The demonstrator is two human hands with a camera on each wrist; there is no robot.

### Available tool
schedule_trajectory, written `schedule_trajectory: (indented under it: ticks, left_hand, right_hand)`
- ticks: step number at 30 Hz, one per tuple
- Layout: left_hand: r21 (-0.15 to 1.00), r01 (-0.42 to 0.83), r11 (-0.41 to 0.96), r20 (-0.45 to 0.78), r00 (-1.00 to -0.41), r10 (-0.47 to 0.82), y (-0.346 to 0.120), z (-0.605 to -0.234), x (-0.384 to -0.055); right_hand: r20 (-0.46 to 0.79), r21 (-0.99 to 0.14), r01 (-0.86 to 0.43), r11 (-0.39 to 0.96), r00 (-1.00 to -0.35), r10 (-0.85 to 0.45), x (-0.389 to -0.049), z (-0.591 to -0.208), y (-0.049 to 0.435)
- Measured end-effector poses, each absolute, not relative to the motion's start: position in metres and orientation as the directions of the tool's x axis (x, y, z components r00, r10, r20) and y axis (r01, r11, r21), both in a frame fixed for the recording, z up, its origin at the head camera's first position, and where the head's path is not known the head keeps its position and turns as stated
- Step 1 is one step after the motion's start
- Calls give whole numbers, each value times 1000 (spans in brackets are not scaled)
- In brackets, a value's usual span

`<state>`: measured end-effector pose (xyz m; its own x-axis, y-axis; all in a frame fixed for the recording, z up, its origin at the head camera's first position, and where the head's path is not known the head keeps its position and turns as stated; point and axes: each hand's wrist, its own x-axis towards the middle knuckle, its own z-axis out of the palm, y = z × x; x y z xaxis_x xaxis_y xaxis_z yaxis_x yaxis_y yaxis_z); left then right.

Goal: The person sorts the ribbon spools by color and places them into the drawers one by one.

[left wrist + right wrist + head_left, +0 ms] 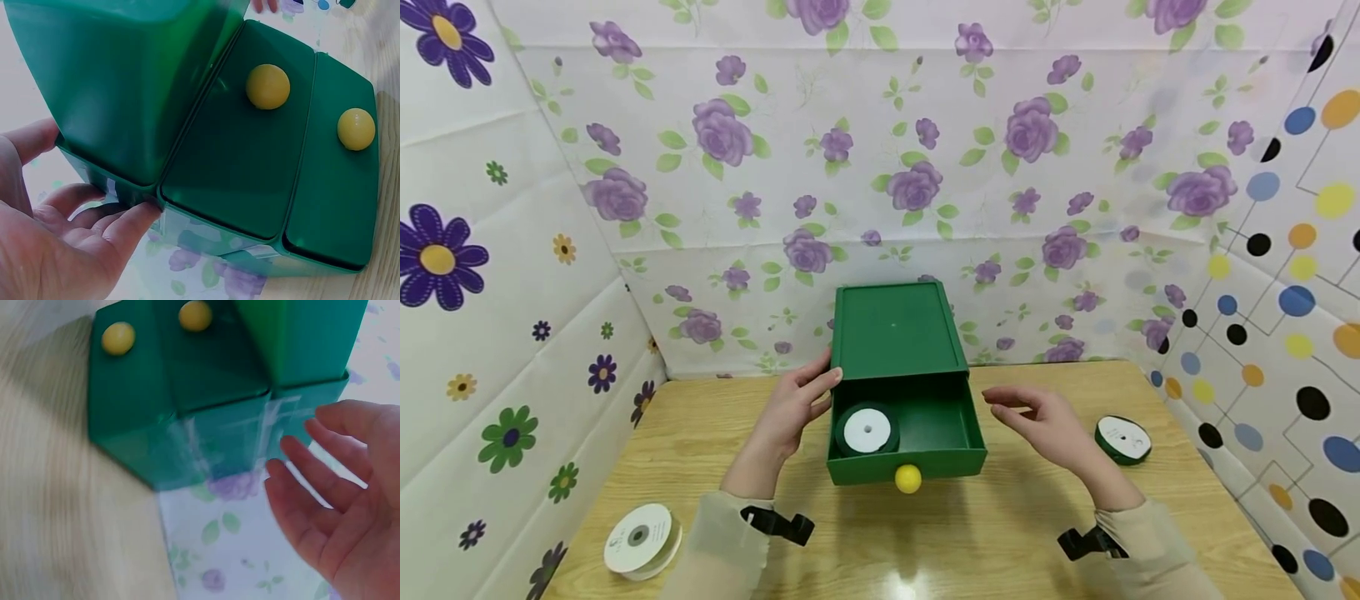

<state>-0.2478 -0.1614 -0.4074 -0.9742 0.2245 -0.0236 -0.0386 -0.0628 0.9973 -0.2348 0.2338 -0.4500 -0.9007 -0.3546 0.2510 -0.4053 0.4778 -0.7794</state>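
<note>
A green drawer cabinet stands in the middle of the table with its top drawer pulled out. Inside the drawer, on the left, lies a dark green ribbon spool with a white label. My left hand touches the cabinet's left side near the front corner, thumb at the upper edge. Beside the right side hovers my right hand, fingers loosely bent, holding nothing. In the left wrist view, the middle drawer and the bottom drawer are closed, each with a yellow knob.
A white ribbon spool lies at the front left of the wooden table. Another green ribbon spool with a white label is on the right. Directly behind the cabinet rises a flowered backdrop.
</note>
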Motion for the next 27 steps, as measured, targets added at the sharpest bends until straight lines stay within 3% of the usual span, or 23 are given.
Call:
schedule_trajectory:
  ticks: [6, 27]
  left_hand:
    - [998, -36, -49, -25, -975, 219, -161, -407, -248]
    - [998, -39, -57, -25, -974, 224, -160, -407, -248]
  right_hand:
    - [186, -738, -386, 554, -905, -383, -238, -460, 248]
    - [105, -642, -284, 712, -953, -285, -245, -487, 308]
